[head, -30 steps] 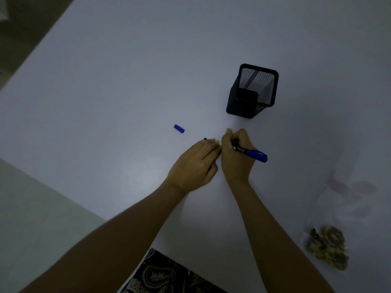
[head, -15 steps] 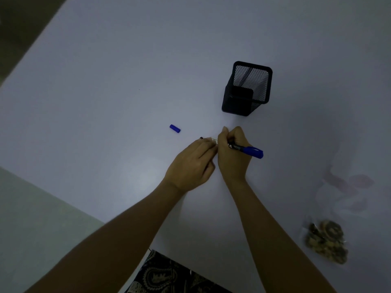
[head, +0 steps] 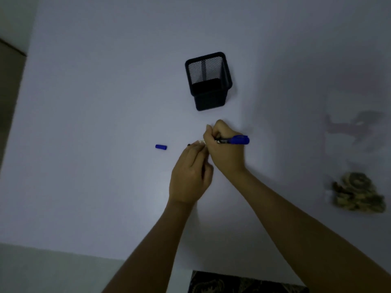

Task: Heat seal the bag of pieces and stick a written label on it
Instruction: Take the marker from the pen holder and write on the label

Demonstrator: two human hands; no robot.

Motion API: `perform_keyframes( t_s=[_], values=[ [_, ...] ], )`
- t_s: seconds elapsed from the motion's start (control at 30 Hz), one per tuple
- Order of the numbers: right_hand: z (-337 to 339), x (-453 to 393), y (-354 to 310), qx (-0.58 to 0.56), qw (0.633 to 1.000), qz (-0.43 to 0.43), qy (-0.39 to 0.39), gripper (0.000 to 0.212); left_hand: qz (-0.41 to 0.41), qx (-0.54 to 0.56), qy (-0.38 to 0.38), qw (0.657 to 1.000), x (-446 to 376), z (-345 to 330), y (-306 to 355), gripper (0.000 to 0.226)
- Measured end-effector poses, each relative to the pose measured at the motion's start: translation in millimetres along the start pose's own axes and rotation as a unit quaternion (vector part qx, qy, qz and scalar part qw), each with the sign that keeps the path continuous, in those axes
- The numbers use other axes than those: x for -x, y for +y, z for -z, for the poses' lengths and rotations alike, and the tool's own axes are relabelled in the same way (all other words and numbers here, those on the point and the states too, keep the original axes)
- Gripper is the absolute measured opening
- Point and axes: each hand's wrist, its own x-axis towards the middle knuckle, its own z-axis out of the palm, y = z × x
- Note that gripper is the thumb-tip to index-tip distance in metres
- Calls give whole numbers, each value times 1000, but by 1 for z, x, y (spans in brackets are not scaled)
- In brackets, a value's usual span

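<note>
My right hand (head: 225, 148) grips a blue marker (head: 234, 140) lying sideways, its blue end pointing right. My left hand (head: 190, 174) meets it fingertip to fingertip, pinching a small white label (head: 201, 142) between the two hands; a dark tip shows just left of the fingers. The marker's blue cap (head: 161, 146) lies loose on the white table (head: 95, 102) to the left. A clear bag of brownish pieces (head: 357, 194) rests at the right edge, far from both hands.
A black mesh pen holder (head: 208, 81) stands just beyond my hands. Faint clear plastic (head: 355, 127) lies at the right, above the bag. The table's near edge runs along the bottom, with patterned cloth (head: 243, 284) below it.
The view has swung, so the table looks turned. My hands stay together on the label and marker, with little change in their grip.
</note>
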Motion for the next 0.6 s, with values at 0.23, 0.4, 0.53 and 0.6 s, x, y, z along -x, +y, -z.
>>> perform_keyframes(
  t_s=[0.23,0.4,0.53,0.6],
  values=[
    [1,1,1,-19,1000,-8,16,33,8,-15,-26,1000,0,2,2,31],
    [2,3,3,-37,999,-28,15,33,19,-12,-31,999,1,2,5,33],
    [1,4,2,-36,999,-29,12,33,15,-13,-30,999,2,1,5,35],
    [1,4,2,-34,999,-39,9,33,11,-11,-26,1000,2,2,6,35]
  ],
)
